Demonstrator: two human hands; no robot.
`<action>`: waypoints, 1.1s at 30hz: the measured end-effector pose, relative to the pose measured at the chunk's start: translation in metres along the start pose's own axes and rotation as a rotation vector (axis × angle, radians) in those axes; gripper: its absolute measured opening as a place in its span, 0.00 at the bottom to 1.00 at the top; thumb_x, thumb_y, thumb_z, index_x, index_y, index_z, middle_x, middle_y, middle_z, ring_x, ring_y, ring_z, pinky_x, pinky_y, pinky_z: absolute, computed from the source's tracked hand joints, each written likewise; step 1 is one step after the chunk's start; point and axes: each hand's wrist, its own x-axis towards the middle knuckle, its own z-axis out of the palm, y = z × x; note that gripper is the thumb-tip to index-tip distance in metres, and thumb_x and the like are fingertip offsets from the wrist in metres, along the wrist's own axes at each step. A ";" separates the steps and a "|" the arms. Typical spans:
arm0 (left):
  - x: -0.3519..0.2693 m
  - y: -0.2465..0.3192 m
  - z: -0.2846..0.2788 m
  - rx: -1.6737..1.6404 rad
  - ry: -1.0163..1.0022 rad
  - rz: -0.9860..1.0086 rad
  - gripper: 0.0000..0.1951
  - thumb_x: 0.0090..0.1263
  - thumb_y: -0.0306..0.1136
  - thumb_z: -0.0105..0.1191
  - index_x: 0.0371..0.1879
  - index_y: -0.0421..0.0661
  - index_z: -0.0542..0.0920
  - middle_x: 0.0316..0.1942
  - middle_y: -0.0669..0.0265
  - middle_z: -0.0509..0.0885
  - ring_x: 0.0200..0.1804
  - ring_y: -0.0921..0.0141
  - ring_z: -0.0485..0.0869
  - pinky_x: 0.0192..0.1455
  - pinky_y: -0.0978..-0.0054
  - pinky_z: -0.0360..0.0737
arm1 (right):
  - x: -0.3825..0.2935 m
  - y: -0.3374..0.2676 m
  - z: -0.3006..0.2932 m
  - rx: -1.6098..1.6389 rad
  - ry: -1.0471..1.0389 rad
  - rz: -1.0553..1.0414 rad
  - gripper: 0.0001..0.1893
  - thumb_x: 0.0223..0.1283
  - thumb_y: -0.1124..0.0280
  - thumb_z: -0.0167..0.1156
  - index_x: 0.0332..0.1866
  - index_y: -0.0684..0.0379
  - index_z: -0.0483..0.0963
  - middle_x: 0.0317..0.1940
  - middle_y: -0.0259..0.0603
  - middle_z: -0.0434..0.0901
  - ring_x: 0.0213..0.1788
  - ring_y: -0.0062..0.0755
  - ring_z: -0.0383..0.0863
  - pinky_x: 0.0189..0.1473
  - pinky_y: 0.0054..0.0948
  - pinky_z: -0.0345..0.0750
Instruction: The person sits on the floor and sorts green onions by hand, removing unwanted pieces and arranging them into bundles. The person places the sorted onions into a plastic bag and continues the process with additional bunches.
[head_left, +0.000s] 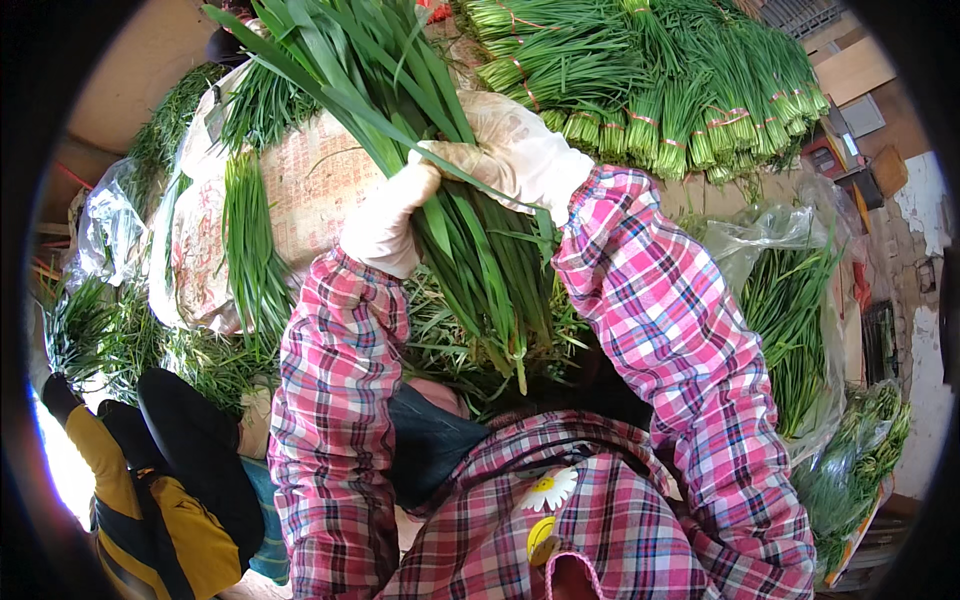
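Both my hands wear pale, soiled gloves. My left hand (390, 217) is closed around the left side of a large bunch of green garlic chive leaves (480, 255). From the right, my right hand (502, 150) grips the same bunch close beside it. Broad leaf tips fan out at the top, while the other ends hang down above my lap. A long leaf crosses over both gloves. Behind my left hand lies a stuffed woven sack (315, 195) bearing print, with a smaller bunch of chives (251, 232) draped over it.
Tied chive bundles (667, 97) are stacked at the upper right. Clear plastic bags hold greens (787, 322) beside my right sleeve and at the lower right (847, 465). Loose greens (202, 367) lie at the left. A person in a yellow and black garment (180, 517) is at the lower left.
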 end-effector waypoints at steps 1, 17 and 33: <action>-0.002 0.002 0.000 0.001 0.017 -0.038 0.19 0.60 0.35 0.64 0.49 0.42 0.78 0.42 0.65 0.83 0.44 0.68 0.82 0.47 0.67 0.81 | 0.001 0.001 0.002 0.029 0.004 -0.032 0.27 0.63 0.48 0.57 0.54 0.63 0.72 0.45 0.45 0.79 0.48 0.37 0.77 0.54 0.33 0.72; 0.004 0.005 0.018 0.499 0.033 -0.027 0.20 0.57 0.28 0.67 0.48 0.39 0.79 0.44 0.61 0.84 0.47 0.71 0.83 0.54 0.72 0.77 | 0.011 -0.037 0.009 0.194 0.101 0.136 0.24 0.62 0.47 0.54 0.52 0.56 0.75 0.39 0.43 0.81 0.42 0.34 0.80 0.46 0.33 0.74; -0.005 0.029 -0.018 -0.063 0.411 0.214 0.16 0.64 0.35 0.55 0.47 0.39 0.79 0.41 0.58 0.84 0.46 0.65 0.81 0.54 0.63 0.79 | 0.001 -0.018 -0.043 1.088 0.425 -0.306 0.27 0.67 0.70 0.53 0.69 0.63 0.57 0.55 0.43 0.74 0.55 0.34 0.77 0.60 0.33 0.73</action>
